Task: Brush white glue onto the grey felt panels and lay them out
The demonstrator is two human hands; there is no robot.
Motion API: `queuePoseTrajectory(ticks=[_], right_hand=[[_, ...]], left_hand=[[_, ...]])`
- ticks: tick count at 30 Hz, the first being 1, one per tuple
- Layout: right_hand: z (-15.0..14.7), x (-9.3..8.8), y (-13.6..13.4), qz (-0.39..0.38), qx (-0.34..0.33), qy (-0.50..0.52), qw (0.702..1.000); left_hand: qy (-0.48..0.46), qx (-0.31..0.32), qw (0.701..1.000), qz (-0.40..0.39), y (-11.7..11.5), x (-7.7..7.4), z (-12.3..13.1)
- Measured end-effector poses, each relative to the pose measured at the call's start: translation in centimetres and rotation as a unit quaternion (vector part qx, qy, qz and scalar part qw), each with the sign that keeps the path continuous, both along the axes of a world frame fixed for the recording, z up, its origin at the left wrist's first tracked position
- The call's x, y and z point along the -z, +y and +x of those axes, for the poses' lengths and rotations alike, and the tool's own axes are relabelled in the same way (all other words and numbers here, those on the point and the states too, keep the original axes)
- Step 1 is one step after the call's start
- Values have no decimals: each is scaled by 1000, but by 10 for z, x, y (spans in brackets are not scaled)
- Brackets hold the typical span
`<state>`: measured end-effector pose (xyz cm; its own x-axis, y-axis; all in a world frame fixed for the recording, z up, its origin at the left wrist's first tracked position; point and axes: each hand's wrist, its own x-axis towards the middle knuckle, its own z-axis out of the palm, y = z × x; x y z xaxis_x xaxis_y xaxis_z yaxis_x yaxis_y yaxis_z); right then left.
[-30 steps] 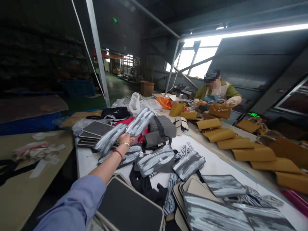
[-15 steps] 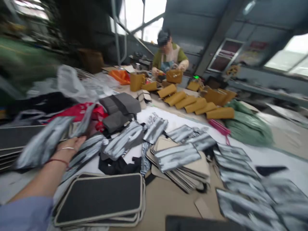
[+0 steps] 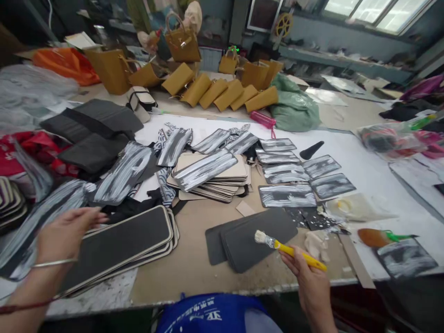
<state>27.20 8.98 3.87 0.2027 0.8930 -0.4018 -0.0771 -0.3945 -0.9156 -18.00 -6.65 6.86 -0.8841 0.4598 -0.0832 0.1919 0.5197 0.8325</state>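
In the head view, my right hand (image 3: 308,282) is closed round the yellow handle of a paintbrush (image 3: 300,256). The brush's pale bristles are over dark grey flat panels (image 3: 255,240) that lie overlapped at the table's front; whether they touch is unclear. My left hand (image 3: 67,236) is slightly blurred, fingers loosely stretched to the right with nothing visible in them. It hovers above a stack of long dark panels with cream edges (image 3: 121,247). Just behind it lies a dark strip smeared with white (image 3: 52,217).
Smeared panels (image 3: 287,195) lie in rows at right. One lies on a stack of cream panels (image 3: 215,169). Mustard bags (image 3: 197,90), a green sack (image 3: 294,108) and a person's hand (image 3: 148,40) are farther back. An orange-brown bristled brush (image 3: 374,237) lies far right.
The view has swung right and down. My left hand has let go of the white-smeared strip and moved toward the cream-edged stack. My right hand with the paintbrush has come into view.
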Motion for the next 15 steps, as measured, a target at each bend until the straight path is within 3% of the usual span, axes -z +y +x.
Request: queuePoseTrajectory(ticks=[1, 3, 4, 7, 9, 12, 15], right_hand=[[0, 2, 0, -7, -13, 6, 1000], [1, 5, 2, -13, -29, 17, 999], [4, 5, 4, -13, -32, 22, 999], [21, 2, 13, 1, -25, 35, 999], [39, 0, 21, 12, -7, 42, 999], [73, 0, 33, 25, 35, 47, 998], [116, 1, 51, 46, 84, 27, 995]], left_hand=[[0, 16, 1000, -3, 4, 4, 25], [-48, 140, 988, -34, 21, 21, 91], [-28, 202, 978, -34, 31, 33, 128], [104, 397, 912, -1, 61, 63, 230], [187, 474, 859, -51, 75, 76, 275], [250, 525, 798, -155, 86, 90, 302], [298, 542, 765, -180, 87, 103, 296]])
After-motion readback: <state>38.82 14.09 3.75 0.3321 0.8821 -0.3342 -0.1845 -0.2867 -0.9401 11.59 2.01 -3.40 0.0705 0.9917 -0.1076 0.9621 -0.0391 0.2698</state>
